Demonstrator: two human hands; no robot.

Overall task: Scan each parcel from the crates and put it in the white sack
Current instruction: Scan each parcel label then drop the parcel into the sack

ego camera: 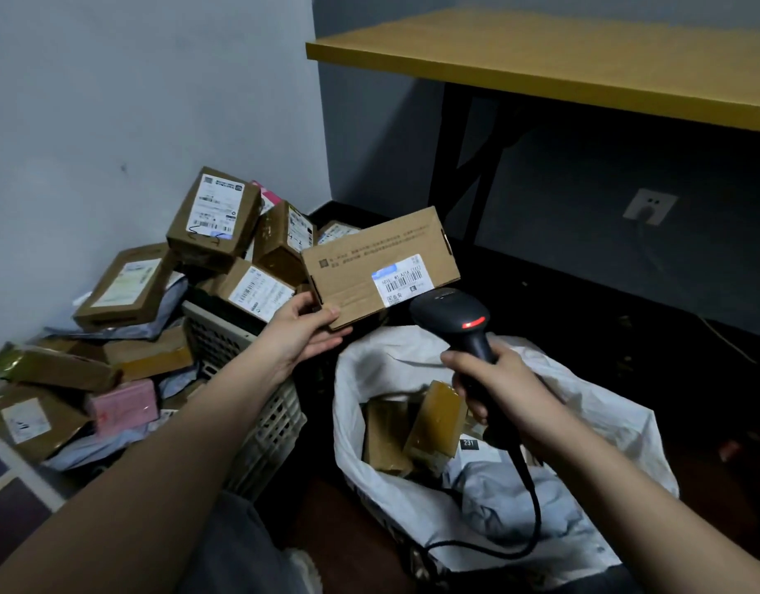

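Observation:
My left hand (pixel 303 327) grips the lower left corner of a flat brown cardboard parcel (pixel 369 259), held up with its barcode label facing me. My right hand (pixel 494 392) grips the handle of a black corded barcode scanner (pixel 451 312). The scanner's head sits just under the label and its red light is on. Below both hands the white sack (pixel 618 426) lies open, with several brown parcels and grey mailers inside. At the left, a white lattice crate (pixel 262 430) is piled high with boxes.
More parcels, a pink one and grey mailers spill over a second heap at the far left (pixel 69 379). A yellow-topped table (pixel 584 57) with black legs stands at the upper right. A wall socket (pixel 649 206) sits under it. The scanner cable (pixel 528 508) loops over the sack.

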